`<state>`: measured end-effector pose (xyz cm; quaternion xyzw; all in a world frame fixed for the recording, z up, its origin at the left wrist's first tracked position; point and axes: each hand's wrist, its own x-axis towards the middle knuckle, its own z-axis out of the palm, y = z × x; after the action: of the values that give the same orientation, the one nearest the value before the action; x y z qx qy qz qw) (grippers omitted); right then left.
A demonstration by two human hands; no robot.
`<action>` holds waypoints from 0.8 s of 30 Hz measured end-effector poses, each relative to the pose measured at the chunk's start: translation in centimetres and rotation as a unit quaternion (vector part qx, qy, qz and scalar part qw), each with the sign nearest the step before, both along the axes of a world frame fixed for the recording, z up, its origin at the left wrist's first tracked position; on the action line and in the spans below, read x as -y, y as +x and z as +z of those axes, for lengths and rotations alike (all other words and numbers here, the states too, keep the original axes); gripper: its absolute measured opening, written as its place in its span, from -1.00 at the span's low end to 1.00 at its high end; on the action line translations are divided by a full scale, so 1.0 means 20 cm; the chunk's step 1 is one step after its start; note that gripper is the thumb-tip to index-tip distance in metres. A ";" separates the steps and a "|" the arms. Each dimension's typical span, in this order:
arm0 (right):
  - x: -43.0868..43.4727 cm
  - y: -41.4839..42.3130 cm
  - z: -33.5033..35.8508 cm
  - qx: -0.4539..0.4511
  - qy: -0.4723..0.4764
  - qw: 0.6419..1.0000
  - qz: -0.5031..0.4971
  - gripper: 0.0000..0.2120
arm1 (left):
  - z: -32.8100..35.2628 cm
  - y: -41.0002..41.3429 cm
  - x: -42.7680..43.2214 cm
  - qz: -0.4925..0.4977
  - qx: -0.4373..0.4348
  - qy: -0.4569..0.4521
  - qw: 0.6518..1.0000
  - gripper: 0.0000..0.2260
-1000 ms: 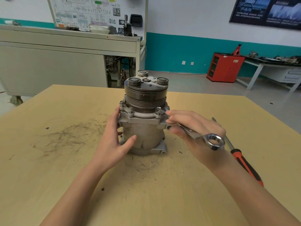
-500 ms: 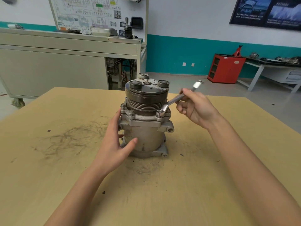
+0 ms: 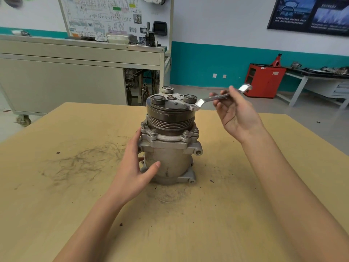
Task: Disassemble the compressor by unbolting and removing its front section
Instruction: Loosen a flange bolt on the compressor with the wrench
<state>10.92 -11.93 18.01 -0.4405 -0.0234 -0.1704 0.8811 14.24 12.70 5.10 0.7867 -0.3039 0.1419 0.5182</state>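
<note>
A grey metal compressor [image 3: 171,159] stands upright on the wooden table [image 3: 75,186], its dark pulley and front section [image 3: 170,114] on top. Bolts [image 3: 186,133] ring the flange below the pulley. My left hand [image 3: 135,167] holds the compressor body from the left, fingers and thumb wrapped round it. My right hand [image 3: 236,112] is raised to the right of the pulley and pinches a silver wrench [image 3: 219,97] by its shaft. The wrench's near end lies at the pulley's upper right rim, above the flange bolts.
Dark scuff marks [image 3: 81,159] smear the table left of the compressor. Beyond the table stand a beige workbench [image 3: 79,72] with a wiring board, a red cabinet [image 3: 264,80] and a grey side table [image 3: 321,80] at the far right.
My right hand swung the wrench from the flange's front right round and up; its end has come off the bolt and now sits by the pulley rim. The left hand has kept its hold.
</note>
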 end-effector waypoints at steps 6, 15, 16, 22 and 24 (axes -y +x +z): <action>-0.14 -0.26 -0.05 0.120 -0.221 0.945 -0.210 -0.83 | 0.01 -0.01 0.00 -0.001 0.000 0.000 1.000 -0.25; -0.25 -0.31 -0.19 0.320 -0.469 0.771 -0.289 -0.85 | 0.02 -0.02 0.00 -0.002 -0.011 0.003 1.000 -0.25; -0.25 -0.32 -0.21 0.323 -0.500 0.745 -0.302 -0.84 | 0.02 -0.02 0.00 -0.002 -0.010 0.001 1.000 -0.25; -0.24 -0.38 -0.24 0.312 -0.609 0.650 -0.329 -0.65 | 0.01 -0.01 0.00 -0.004 -0.013 0.000 1.000 -0.25; -0.25 -0.39 -0.26 0.313 -0.625 0.635 -0.328 -0.65 | 0.01 -0.01 0.00 -0.006 -0.013 0.000 1.000 -0.25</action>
<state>3.13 -6.94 12.80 -0.7850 -0.2524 -0.5207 0.2213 14.08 12.69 5.34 0.7869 -0.3019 0.1282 0.5227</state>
